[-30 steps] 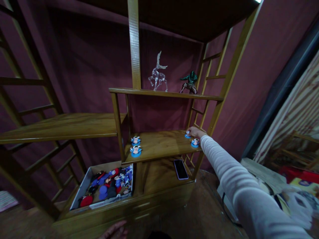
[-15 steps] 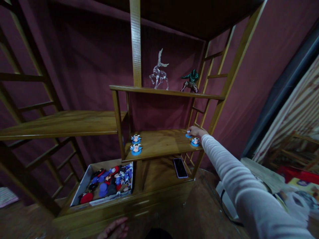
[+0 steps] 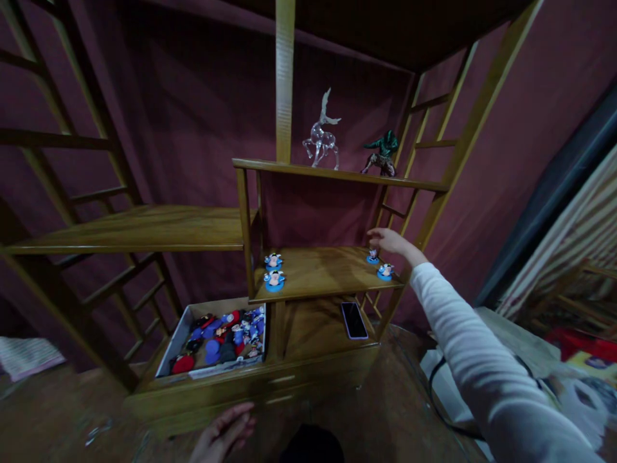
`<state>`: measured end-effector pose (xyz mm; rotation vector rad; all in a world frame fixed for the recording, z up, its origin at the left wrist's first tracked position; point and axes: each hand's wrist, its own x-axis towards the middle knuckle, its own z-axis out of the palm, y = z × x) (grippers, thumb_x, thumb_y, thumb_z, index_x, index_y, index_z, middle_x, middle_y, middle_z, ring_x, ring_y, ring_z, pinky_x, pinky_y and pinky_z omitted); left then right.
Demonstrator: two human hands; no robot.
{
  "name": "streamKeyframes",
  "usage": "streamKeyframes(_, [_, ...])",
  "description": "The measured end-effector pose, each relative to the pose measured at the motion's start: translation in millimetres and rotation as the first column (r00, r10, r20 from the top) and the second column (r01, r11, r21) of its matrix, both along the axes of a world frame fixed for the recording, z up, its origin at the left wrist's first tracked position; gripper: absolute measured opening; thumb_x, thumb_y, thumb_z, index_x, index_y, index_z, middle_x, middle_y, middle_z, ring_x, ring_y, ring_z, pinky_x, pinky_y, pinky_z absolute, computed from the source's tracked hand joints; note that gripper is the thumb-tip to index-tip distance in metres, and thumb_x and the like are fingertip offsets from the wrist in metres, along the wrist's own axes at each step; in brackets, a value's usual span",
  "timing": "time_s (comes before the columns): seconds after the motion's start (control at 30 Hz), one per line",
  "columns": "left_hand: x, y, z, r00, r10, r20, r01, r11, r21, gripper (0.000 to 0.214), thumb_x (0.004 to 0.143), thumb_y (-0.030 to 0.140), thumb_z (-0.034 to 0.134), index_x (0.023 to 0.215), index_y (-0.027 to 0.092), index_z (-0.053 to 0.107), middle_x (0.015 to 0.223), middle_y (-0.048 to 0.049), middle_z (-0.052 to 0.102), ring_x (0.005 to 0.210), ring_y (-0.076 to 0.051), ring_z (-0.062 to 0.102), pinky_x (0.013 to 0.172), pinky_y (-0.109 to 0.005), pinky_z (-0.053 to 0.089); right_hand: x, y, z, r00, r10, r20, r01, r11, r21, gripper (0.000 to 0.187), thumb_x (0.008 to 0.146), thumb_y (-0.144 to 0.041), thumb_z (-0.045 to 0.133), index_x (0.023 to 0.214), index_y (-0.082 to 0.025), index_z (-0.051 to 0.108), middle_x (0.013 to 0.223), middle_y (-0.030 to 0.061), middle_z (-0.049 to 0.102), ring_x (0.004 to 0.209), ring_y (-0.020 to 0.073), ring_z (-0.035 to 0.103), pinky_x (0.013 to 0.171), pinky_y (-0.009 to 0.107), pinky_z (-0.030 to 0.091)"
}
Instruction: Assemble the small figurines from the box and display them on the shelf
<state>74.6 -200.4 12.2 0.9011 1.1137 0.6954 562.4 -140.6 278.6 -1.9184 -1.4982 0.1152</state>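
Note:
My right hand point(image 3: 385, 239) hovers just over a small figurine on a blue round base point(image 3: 373, 257) at the back right of the middle shelf point(image 3: 322, 267). Its fingers are stretched out with nothing seen in them. In front of that figurine stands another one on a blue base point(image 3: 385, 272). Two similar figurines, a rear one point(image 3: 273, 261) and a front one point(image 3: 274, 281), stand at the shelf's left end. Low in the view, my left hand point(image 3: 226, 432) is held before the cabinet, loosely bent and holding nothing.
A cardboard box point(image 3: 168, 352) full of small red, blue and black figures sits at lower left. A phone point(image 3: 354, 320) lies on the low shelf. Above stand a clear deer figurine point(image 3: 322, 138) and a green figure point(image 3: 383, 154). Bags point(image 3: 573, 399) lie at right.
My right hand has let go of the back right figurine and lifted slightly above it. My left hand has come further into view. The camera view has shifted a little.

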Motion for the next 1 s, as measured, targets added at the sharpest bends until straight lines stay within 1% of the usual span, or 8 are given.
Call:
streamKeyframes(0.13, [-9,7,-10.1,0.993,0.113,0.037,-0.115,0.991,0.068,0.052,0.039,0.044,0.082,0.080,0.014,0.069,0.071,-0.0070,0.069,0.063,-0.018,0.063,0.058,-0.025,0.048,-73,-58,-8.9,0.976,0.189,-0.111,-0.154,0.951,0.267,0.035,0.078,-0.035,0.057,0.108,-0.019,0.062,0.101,0.0074,0.066,0.089,0.0174,0.061,0.083,0.032,0.047])
streamKeyframes(0.27, [-21,22,10.0,0.904,0.398,0.158,-0.414,0.906,0.089,0.039,0.049,0.027,0.080,0.084,0.012,0.068,0.075,-0.0069,0.069,0.063,-0.014,0.063,0.059,-0.022,0.048,-166,-106,-66.2,0.821,0.403,-0.403,-0.373,0.915,0.155,0.035,0.078,-0.043,0.057,0.105,-0.021,0.063,0.101,0.0075,0.067,0.089,0.0184,0.062,0.080,0.032,0.049])
streamKeyframes(0.37, [-29,52,33.0,0.799,0.504,0.327,-0.547,0.836,0.049,0.030,0.058,0.012,0.073,0.088,0.011,0.066,0.079,-0.0082,0.069,0.068,-0.013,0.065,0.062,-0.021,0.049,-231,-101,-127.7,0.632,0.484,-0.605,-0.596,0.803,0.020,0.033,0.078,-0.045,0.056,0.098,-0.020,0.067,0.097,0.0069,0.068,0.086,0.0178,0.063,0.078,0.031,0.049])
streamKeyframes(0.5, [-34,105,48.5,0.665,0.606,0.437,-0.678,0.735,0.012,0.021,0.067,0.001,0.060,0.086,0.010,0.064,0.074,-0.0071,0.068,0.063,-0.011,0.065,0.058,-0.019,0.050,-299,-44,-202.2,0.510,0.477,-0.716,-0.659,0.752,0.031,0.032,0.078,-0.044,0.055,0.097,-0.020,0.066,0.093,0.0054,0.068,0.081,0.0165,0.062,0.075,0.031,0.049])
streamKeyframes(0.57, [-36,127,45.7,0.605,0.656,0.451,-0.726,0.688,-0.027,0.019,0.069,-0.001,0.057,0.084,0.010,0.063,0.069,-0.0049,0.066,0.058,-0.009,0.063,0.054,-0.016,0.049,-320,-8,-231.1,0.563,0.445,-0.696,-0.600,0.800,0.026,0.030,0.079,-0.041,0.053,0.096,-0.020,0.066,0.091,0.0048,0.068,0.082,0.0173,0.062,0.072,0.030,0.049])
streamKeyframes(0.7, [-51,154,28.5,0.489,0.760,0.429,-0.775,0.604,-0.186,0.020,0.073,-0.002,0.051,0.084,0.012,0.060,0.064,-0.0018,0.063,0.052,-0.007,0.060,0.048,-0.013,0.048,-340,55,-275.2,0.828,0.308,-0.469,-0.406,0.905,-0.123,0.023,0.081,-0.029,0.048,0.091,-0.021,0.067,0.086,0.0034,0.069,0.081,0.0181,0.063,0.075,0.030,0.047])
streamKeyframes(0.77, [-63,164,22.7,0.454,0.792,0.408,-0.763,0.582,-0.281,0.021,0.075,-0.003,0.048,0.085,0.013,0.058,0.062,-0.0005,0.061,0.049,-0.006,0.059,0.046,-0.012,0.047,-345,78,-291.1,0.904,0.248,-0.347,-0.329,0.923,-0.198,0.025,0.082,-0.022,0.045,0.096,-0.022,0.066,0.095,0.0041,0.068,0.088,0.0180,0.062,0.080,0.029,0.045])
streamKeyframes(1.0, [-82,191,28.8,0.433,0.784,0.444,-0.752,0.586,-0.301,0.020,0.077,-0.001,0.046,0.086,0.014,0.055,0.068,-0.0018,0.060,0.054,-0.006,0.059,0.047,-0.012,0.047,-372,119,-320.0,0.975,0.212,-0.060,-0.219,0.898,-0.380,0.037,0.082,-0.020,0.045,0.118,-0.018,0.054,0.122,0.0118,0.055,0.114,0.0220,0.049,0.094,0.031,0.037])
